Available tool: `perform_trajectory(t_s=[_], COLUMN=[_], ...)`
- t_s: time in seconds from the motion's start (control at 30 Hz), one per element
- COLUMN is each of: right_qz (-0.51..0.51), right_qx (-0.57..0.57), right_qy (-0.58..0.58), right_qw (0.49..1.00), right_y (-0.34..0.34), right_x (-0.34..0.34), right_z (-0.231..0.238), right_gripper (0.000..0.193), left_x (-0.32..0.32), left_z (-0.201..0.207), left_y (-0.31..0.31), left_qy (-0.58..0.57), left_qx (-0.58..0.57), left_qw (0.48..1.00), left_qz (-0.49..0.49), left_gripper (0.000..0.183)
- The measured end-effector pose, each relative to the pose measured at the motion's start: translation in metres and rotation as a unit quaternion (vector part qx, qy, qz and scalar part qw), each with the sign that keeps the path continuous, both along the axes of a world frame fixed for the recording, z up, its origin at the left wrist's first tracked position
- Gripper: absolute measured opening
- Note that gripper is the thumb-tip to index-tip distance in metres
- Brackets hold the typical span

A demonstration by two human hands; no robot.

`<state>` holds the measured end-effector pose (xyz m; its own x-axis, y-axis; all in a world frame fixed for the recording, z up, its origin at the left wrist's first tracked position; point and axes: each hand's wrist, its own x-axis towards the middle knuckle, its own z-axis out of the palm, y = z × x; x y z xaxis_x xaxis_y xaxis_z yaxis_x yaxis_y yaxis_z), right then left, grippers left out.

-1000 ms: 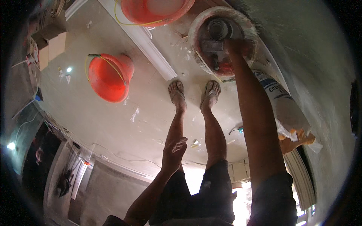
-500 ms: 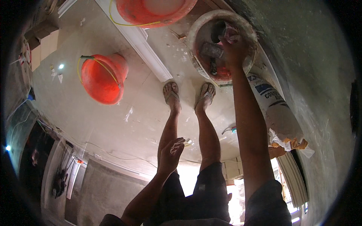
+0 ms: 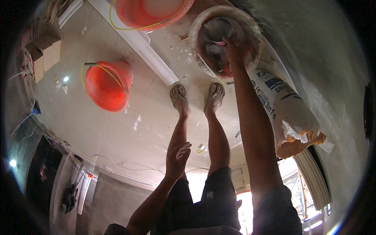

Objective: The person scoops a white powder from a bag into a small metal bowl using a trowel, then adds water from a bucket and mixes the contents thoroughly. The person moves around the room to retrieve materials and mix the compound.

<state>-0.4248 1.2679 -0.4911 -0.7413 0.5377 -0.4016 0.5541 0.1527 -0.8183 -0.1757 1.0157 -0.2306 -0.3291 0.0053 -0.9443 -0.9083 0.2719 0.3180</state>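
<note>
- Since approx 1 s ago: right hand [image 3: 235,46] sits further toward the far inner side of the plaster-caked bucket [image 3: 256,33], and left hand [image 3: 177,154] has lifted a bit off the knee, fingers looser.
- R hand: arm straight down into the bucket, fingers curled round sth grey and pinkish inside; can't tell what exactly, it's caked and half hidden. Grip looks closed.
- L hand: holds nothing, fingers half spread and relaxed, hovering just at the left knee/thigh, prob touching it, can't say for sure.
- Bucket: on the floor just ahead of the person's feet [image 3: 197,100], right of centre, rim whitish w/ dried plaster, inside reddish and dark.
- Paper sack [image 3: 284,103]: lies beside the bucket on the right, near the wall, torn open at the near end, brownish edge showing.
- Feet in sandals, side by side, toes pointing toward the bucket.
- Orange bucket [image 3: 106,84] w/ yellow wire handle tipped on its side, well off to the left.
- 2nd orange bucket [image 3: 152,11] at the far edge, left of the caked one, pale stuff inside.
- White strip of trim [image 3: 137,39] runs diag across the floor betw the orange buckets and the feet.
- Cardboard pieces [image 3: 47,56] at far left.
</note>
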Motion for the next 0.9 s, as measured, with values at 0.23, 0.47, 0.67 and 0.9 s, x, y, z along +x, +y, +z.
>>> perform_trajectory(t_s=[0.23,0.47,0.67,0.9], right_qz=[-0.178,-0.191,-0.17,-0.165], right_qx=[-0.337,-0.373,-0.368,-0.273], right_qy=[0.034,0.072,0.08,0.02], right_qw=[0.924,0.905,0.911,0.947], right_y=[0.004,0.019,0.017,0.011], right_x=[0.032,0.066,0.08,0.054], right_z=[0.077,0.12,0.148,0.103], right_gripper=[0.028,0.026,0.028,0.033], left_x=[-0.003,-0.058,-0.166,-0.164], left_z=[-0.007,-0.019,-0.062,-0.066], left_y=[0.0,0.023,0.052,0.042], left_qy=[0.056,0.121,0.247,0.25], left_qx=[0.03,0.058,0.095,0.062], left_qw=[0.998,0.99,0.964,0.966], left_qz=[-0.023,-0.038,0.011,0.022], left_gripper=[0.032,0.036,0.051,0.054])
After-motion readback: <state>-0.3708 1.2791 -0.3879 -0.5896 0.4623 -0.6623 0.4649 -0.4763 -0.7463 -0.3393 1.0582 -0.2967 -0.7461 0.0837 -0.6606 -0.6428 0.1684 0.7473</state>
